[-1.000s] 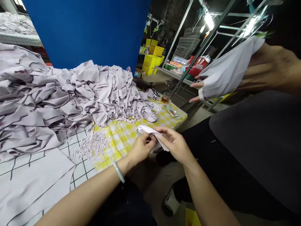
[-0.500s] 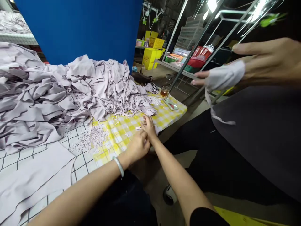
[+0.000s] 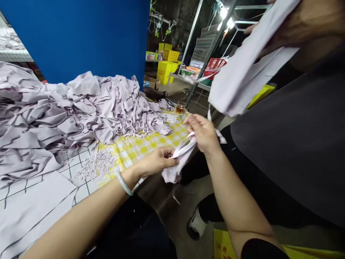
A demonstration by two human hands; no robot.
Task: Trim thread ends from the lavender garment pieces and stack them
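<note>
A small pale-lilac cloth piece (image 3: 183,158) is held between the two hands, just off the table's edge; its near end is pinched between thumb and fingers of the left hand (image 3: 161,160), and its far end is gripped in the curled fingers of the right hand (image 3: 202,131). Half a second ago the hands were bunched together and the cloth was mostly hidden; now they have been parted and the piece is drawn out between them – it can be judged as being stretched or straightened rather than set down. A thin scrap (image 3: 176,199) is seen below it; beside the left forearm, clippings (image 3: 98,165) are heaped where the yellow checked cover (image 3: 142,144) begins; farther off, a large fabric pile (image 3: 81,108) is banked up – and at upper right, a bigger cloth (image 3: 234,79) is held by a co-worker's hand (image 3: 320,28).
</note>
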